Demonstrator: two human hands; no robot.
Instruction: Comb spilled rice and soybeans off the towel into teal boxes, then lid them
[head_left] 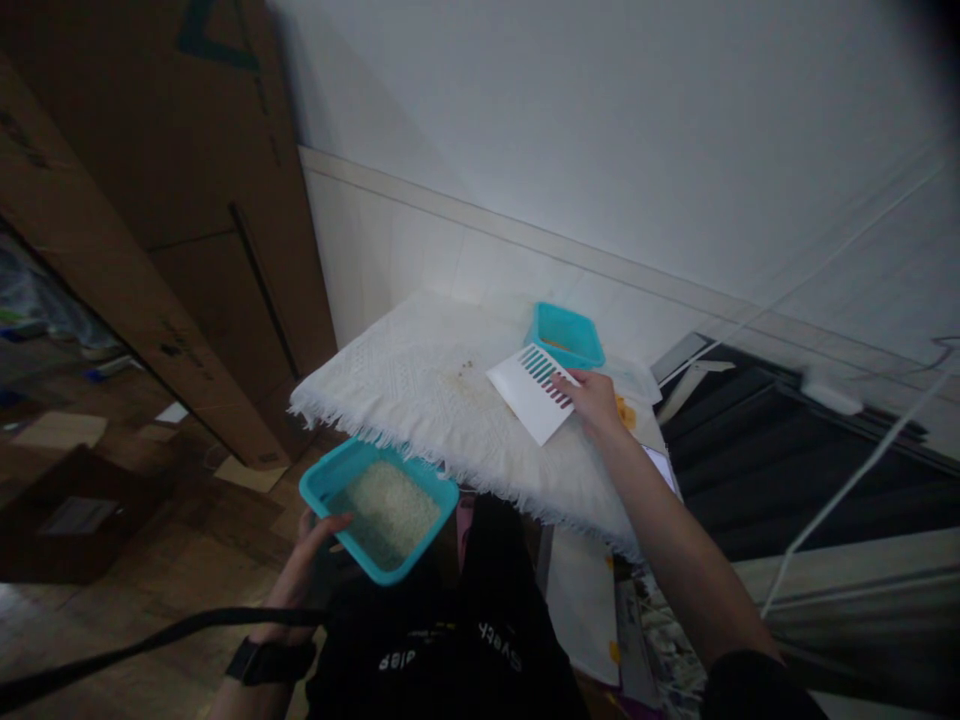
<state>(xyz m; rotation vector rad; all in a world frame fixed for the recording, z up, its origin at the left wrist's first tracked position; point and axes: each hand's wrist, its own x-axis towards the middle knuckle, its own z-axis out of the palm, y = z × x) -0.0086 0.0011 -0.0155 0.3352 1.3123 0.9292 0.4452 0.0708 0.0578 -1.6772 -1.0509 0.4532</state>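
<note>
Turquoise tray [339, 468], lower left of centre: our left hand [315, 545] grips one side only, so tilting could spill the white grains [394, 502]. Our right hand [592, 398] pinches the striped card [534, 398], mid-frame.

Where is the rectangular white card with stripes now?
In the head view, right of centre, the right hand holds this card over the white fringed cloth, near the rear rectangular turquoise basin.
</note>
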